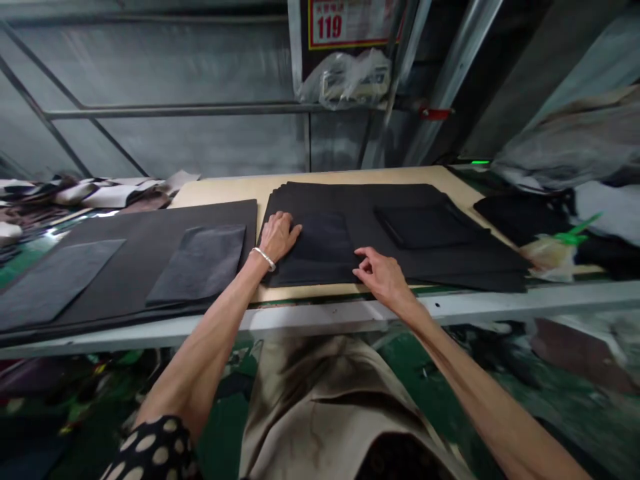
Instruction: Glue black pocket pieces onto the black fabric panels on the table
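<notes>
My left hand [280, 237], with a silver bracelet at the wrist, rests flat with fingers spread at the left edge of a dark rectangular piece [323, 239]. That piece lies on a stack of large black sheets [365, 260]. At its right side is my right hand [379, 272], with thumb and fingertips curled apart and nothing seen between them. Farther right on the stack lies a second dark piece [430, 227]. To the left, another large black sheet [150, 223] bears two greyish rectangular pieces, one nearer [203, 262] and one at the far left [60, 277].
Scraps [115, 195] are heaped at the back left. A plastic bag with a green tie [553, 257] and dark and pale cloth [607, 213] lie at the right. The table's pale front edge [320, 319] runs before me; metal bars [200, 110] stand behind.
</notes>
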Demonstrator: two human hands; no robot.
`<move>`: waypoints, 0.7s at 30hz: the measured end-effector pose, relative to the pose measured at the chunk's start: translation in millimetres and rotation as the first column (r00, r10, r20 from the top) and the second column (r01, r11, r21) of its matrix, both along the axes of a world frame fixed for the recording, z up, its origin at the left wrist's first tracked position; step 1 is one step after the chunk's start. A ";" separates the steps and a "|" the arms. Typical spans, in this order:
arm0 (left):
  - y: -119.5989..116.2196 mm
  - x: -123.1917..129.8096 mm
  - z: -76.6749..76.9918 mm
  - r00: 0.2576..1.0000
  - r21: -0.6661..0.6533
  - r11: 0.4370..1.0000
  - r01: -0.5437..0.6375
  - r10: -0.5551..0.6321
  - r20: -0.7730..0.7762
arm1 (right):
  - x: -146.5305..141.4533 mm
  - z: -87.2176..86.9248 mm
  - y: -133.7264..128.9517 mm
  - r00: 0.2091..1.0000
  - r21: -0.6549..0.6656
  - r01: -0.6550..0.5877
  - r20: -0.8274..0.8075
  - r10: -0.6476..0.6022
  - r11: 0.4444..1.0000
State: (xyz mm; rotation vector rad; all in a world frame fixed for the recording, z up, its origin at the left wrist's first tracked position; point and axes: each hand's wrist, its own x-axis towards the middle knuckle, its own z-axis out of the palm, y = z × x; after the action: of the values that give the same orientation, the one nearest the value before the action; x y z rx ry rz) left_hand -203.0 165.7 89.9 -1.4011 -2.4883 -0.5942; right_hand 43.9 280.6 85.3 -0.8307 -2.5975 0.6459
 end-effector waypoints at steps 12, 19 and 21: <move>-16.1 66.2 -25.5 0.934 -0.043 0.933 0.357 -0.356 0.031 | -5.2 8.3 -7.5 0.991 0.087 0.029 0.124 -0.040 0.996; -15.9 71.9 -23.3 0.957 -0.192 0.938 0.290 -0.286 0.046 | -4.5 12.7 -11.2 0.981 0.124 0.044 0.181 -0.066 0.991; -15.5 73.3 -22.9 0.960 -0.223 0.935 0.277 -0.278 0.024 | -0.9 14.4 -8.7 0.974 0.154 0.027 0.217 -0.060 0.988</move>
State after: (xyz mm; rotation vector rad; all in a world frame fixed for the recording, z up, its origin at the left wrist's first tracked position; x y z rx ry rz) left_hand -129.7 150.3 67.0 -1.8560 -2.4301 -0.3610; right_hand 43.1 271.9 99.7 -0.9559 -2.7743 0.3569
